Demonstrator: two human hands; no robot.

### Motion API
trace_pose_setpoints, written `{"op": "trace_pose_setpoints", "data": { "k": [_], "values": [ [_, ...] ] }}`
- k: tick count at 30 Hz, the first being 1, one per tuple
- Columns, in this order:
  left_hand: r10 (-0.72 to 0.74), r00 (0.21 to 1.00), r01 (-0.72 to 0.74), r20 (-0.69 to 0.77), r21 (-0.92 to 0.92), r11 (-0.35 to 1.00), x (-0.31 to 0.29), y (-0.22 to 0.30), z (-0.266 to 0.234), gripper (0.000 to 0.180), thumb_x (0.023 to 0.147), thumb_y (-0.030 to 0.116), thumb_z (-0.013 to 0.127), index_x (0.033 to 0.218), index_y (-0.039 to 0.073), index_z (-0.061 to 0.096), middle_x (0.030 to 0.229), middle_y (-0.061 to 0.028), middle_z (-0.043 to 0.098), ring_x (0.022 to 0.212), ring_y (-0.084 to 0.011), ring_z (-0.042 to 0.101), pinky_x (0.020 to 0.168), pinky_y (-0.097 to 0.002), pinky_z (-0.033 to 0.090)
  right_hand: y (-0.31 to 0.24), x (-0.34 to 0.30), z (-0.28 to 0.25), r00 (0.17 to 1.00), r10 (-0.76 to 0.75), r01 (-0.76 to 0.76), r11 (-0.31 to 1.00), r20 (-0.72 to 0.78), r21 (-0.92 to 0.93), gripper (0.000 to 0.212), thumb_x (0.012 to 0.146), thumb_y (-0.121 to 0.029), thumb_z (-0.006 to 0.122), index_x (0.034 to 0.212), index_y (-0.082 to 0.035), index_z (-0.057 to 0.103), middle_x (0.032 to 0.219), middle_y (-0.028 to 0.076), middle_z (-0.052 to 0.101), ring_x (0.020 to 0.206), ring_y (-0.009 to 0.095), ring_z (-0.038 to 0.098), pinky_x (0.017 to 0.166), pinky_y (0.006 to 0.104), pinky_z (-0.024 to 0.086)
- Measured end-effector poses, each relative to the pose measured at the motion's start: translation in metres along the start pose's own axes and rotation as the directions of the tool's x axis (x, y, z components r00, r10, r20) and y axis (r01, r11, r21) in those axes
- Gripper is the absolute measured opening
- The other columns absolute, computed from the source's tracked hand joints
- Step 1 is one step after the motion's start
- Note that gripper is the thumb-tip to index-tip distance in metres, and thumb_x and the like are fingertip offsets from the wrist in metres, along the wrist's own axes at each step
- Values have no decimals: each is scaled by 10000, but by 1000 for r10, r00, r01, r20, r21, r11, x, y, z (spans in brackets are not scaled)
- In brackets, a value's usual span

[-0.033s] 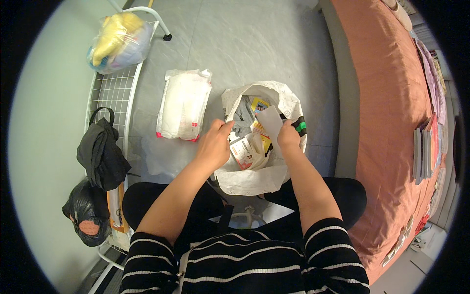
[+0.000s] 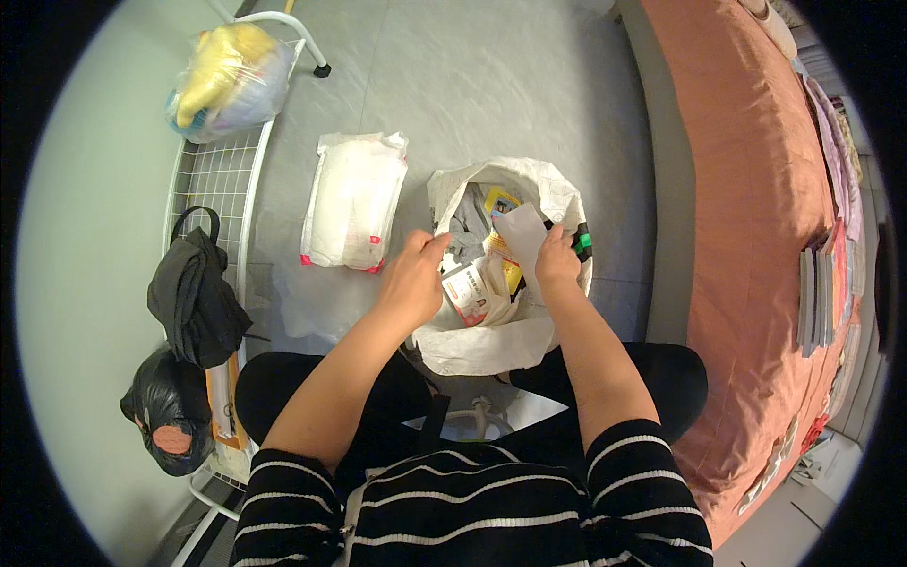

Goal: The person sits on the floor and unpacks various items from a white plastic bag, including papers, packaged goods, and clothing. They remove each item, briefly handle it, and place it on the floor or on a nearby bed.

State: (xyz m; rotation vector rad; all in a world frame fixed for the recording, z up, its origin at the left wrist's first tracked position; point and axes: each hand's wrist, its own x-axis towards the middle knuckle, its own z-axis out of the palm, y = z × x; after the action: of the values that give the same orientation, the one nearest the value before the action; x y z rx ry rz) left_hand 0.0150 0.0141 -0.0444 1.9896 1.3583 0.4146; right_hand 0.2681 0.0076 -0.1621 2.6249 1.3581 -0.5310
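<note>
A white bag (image 2: 487,353) with a wide open mouth stands on the floor in front of me. My left hand (image 2: 416,282) is closed on its left rim, thumb and forefinger pinched over the edge. My right hand (image 2: 557,257) grips the opposite rim, its fingers partly hidden. Inside lie a grey cloth (image 2: 466,227), a yellow packet (image 2: 501,200), a white box (image 2: 464,291) leaning near my left hand, and a pale flat sheet (image 2: 521,233) beside my right fingers. A black and green patch (image 2: 583,242) shows on the bag's right side.
Left of the bag lies a white plastic-wrapped package (image 2: 352,203) with red corners. Along the wall, a white wire rack (image 2: 222,175) holds a clear bag of colourful things (image 2: 231,80), a black cloth bag (image 2: 196,293) and a black plastic bag (image 2: 170,406). A bed with an orange cover (image 2: 746,236) borders the right.
The fingers of my right hand have shifted slightly upward at the rim. My left hand, the bag and its contents stay nearly the same.
</note>
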Motion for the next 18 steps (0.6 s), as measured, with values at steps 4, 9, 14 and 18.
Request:
{"op": "trace_pose_setpoints", "data": {
  "k": [4, 9, 14, 18],
  "values": [
    [4, 1000, -4, 16, 30, 1000, 2, 4, -2, 461, 751, -69, 542, 1204, 15, 553, 1075, -158, 518, 889, -362, 591, 743, -435, 485, 1, 1, 0, 723, -651, 568, 750, -230, -338, 284, 842, -115, 501, 1121, -70, 536, 1097, 155, 551, 941, 287, 587, 786, 405, 480],
    [-42, 997, 38, 70, 56, 998, 0, 7, -4, 456, 750, -58, 559, 1201, 8, 547, 1059, -156, 520, 898, -359, 583, 757, -427, 486, -43, -35, 45, 762, -593, 618, 786, 261, -17, 372, 778, -310, 637, 1038, -62, 542, 1024, 124, 604, 1105, 298, 506, 877, 409, 442],
    [-76, 994, 73, 77, 37, 997, 5, 6, -2, 468, 742, -43, 587, 1202, 25, 539, 1040, -153, 519, 930, -349, 566, 790, -413, 480, -68, -72, 78, 884, -342, 379, 923, 319, -60, 886, 691, -550, 711, 1288, 14, 380, 1348, 218, 412, 1296, 324, 357, 1089, 449, 263],
    [-101, 992, 96, 71, 75, 993, 2, -1, -3, 465, 742, -42, 584, 1202, 15, 539, 1069, -159, 515, 946, -354, 563, 804, -411, 478, -60, -77, 102, 892, -381, 401, 915, 244, -39, 1017, 769, -390, 661, 1436, 72, 47, 1505, 254, 94, 1398, 413, 101, 1145, 448, 83]
  ]
}}
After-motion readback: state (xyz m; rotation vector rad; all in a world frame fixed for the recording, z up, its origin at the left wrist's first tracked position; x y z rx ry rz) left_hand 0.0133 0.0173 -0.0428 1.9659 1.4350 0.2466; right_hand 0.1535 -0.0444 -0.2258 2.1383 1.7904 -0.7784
